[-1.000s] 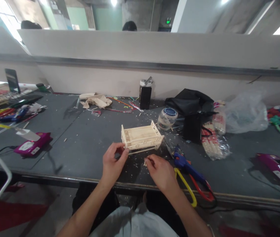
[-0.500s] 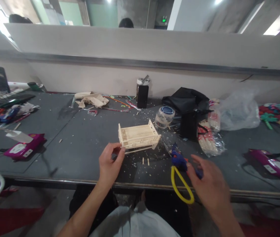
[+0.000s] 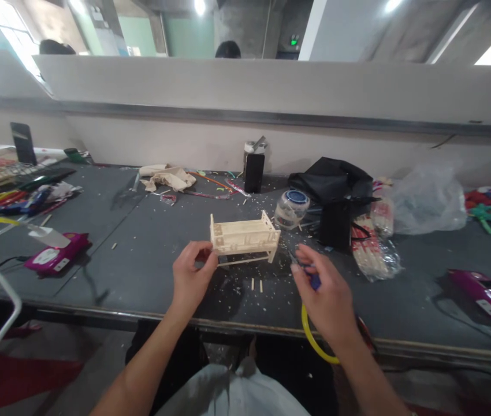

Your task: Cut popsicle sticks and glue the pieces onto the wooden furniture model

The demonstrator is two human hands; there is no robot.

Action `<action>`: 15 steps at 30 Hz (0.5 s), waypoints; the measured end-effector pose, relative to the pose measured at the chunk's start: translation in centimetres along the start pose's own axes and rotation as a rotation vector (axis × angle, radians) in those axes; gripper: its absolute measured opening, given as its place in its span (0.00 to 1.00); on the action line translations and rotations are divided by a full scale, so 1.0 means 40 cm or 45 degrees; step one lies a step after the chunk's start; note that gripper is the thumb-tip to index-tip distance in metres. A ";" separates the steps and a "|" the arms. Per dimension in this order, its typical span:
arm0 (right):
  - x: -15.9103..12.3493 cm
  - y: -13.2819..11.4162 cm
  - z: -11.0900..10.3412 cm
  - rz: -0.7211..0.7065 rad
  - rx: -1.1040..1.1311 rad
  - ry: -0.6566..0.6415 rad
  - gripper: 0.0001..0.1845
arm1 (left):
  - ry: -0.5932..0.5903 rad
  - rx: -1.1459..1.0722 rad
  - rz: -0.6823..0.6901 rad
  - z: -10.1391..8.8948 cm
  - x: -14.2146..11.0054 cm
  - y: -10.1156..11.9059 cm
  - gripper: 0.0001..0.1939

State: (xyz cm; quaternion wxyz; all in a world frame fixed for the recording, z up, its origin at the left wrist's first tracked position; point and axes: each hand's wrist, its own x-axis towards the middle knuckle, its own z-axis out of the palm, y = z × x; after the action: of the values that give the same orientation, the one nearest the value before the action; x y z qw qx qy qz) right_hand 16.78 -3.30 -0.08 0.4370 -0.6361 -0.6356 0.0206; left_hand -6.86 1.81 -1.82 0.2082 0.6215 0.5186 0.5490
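Observation:
A small pale wooden model bed point(image 3: 245, 238), built from thin sticks with raised ends, stands on the dark table. My left hand point(image 3: 194, 271) pinches its near left corner between thumb and fingers. To the right, my right hand point(image 3: 326, 292) hovers over a blue tool point(image 3: 315, 281), which it mostly covers; thumb and forefinger are apart, and I see nothing between their tips. A yellow loop point(image 3: 315, 344) beside the tool hangs over the table edge. Two short stick pieces point(image 3: 256, 285) lie in front of the model bed.
Behind are a clear jar point(image 3: 292, 209) with a blue lid, a phone point(image 3: 254, 172) propped upright, and a black bag point(image 3: 332, 179). Packaged sticks point(image 3: 369, 248) lie right. Purple power units point(image 3: 57, 254) sit left and right. Scraps litter the grey table point(image 3: 141, 254).
My right hand has moved left and forward, from beside the blue tool to over it. My left hand keeps its pinch on the model bed, which has turned slightly. The view has shifted slightly.

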 end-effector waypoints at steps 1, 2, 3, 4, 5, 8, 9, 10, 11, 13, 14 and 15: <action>0.019 -0.006 0.020 0.059 0.127 -0.074 0.21 | 0.002 -0.019 -0.027 0.001 0.010 0.003 0.04; 0.038 -0.010 0.040 0.107 0.242 -0.157 0.22 | 0.003 -0.041 -0.061 0.001 0.022 0.006 0.04; 0.056 -0.011 0.059 0.128 0.340 -0.232 0.22 | 0.000 -0.069 -0.101 0.001 0.035 0.009 0.04; 0.074 -0.012 0.076 0.129 0.397 -0.281 0.21 | -0.004 -0.106 -0.147 0.001 0.050 0.011 0.04; 0.091 -0.013 0.090 0.119 0.430 -0.309 0.21 | -0.009 -0.148 -0.192 0.001 0.065 0.013 0.05; 0.137 -0.021 0.114 0.093 0.431 -0.287 0.20 | -0.039 -0.268 -0.285 -0.002 0.114 0.018 0.06; 0.150 -0.024 0.118 0.093 0.428 -0.275 0.20 | -0.053 -0.292 -0.303 -0.002 0.129 0.020 0.06; 0.162 -0.027 0.120 0.094 0.426 -0.265 0.20 | -0.065 -0.307 -0.316 -0.002 0.143 0.021 0.06; 0.172 -0.029 0.122 0.095 0.423 -0.257 0.19 | -0.076 -0.314 -0.326 -0.002 0.155 0.023 0.06; 0.187 -0.030 0.125 0.097 0.416 -0.242 0.18 | -0.087 -0.327 -0.347 0.000 0.173 0.027 0.05; 0.191 -0.030 0.126 0.098 0.413 -0.235 0.18 | -0.090 -0.331 -0.356 0.001 0.179 0.029 0.05; 0.194 -0.029 0.128 0.099 0.410 -0.229 0.18 | -0.092 -0.336 -0.363 0.002 0.182 0.031 0.05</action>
State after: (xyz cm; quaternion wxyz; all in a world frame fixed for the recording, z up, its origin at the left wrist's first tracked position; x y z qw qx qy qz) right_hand 14.36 5.62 1.55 0.4735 -0.5776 -0.6355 0.1959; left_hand -7.31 7.73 2.60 0.3820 0.5282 0.5172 0.5545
